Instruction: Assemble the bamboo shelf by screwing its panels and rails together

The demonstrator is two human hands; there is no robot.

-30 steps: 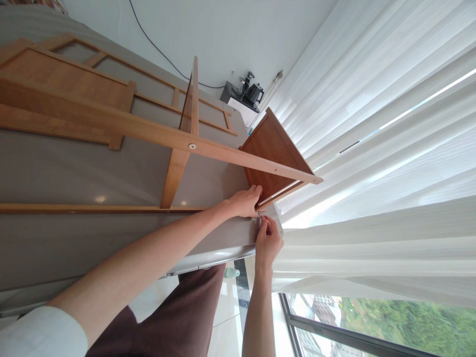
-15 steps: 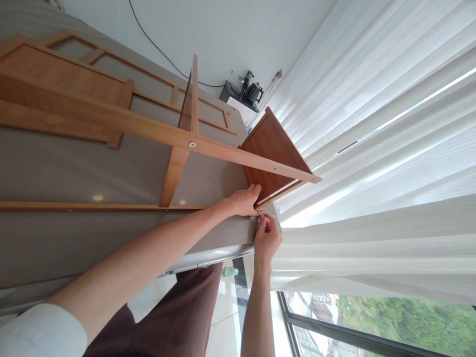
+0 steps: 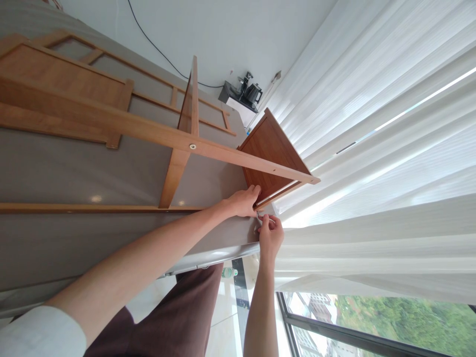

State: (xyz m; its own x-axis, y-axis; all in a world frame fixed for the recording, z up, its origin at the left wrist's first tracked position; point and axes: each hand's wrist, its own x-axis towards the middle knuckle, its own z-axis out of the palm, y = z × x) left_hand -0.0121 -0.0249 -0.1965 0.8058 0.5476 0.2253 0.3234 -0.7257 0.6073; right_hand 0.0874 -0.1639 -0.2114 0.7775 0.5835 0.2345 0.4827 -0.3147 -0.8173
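My left hand [image 3: 243, 201] is closed around the lower corner of an upright wooden end panel [image 3: 273, 151], where it meets a long wooden rail [image 3: 122, 207] on the bed-like grey surface. Just to the right, my right hand [image 3: 271, 233] pinches a thin metal piece that looks like a hex key [image 3: 258, 214], its tip at the outer side of that corner. An upper wooden rail [image 3: 230, 156] slopes above both hands, with a round metal fastener [image 3: 192, 146] in it. A wooden crosspiece [image 3: 174, 176] joins the two rails. My left fingers partly hide the joint.
Flat wooden panels [image 3: 70, 74] and a slatted frame [image 3: 169, 101] lie at the back left. A black kettle [image 3: 253, 92] stands on a small cabinet by the wall. White curtains [image 3: 372, 148] hang close on the right. A bottle [image 3: 227, 272] is on the floor below.
My right hand has shifted slightly to the right and turned, with the thin metal piece still at the corner. My left hand and the wooden frame stay in place.
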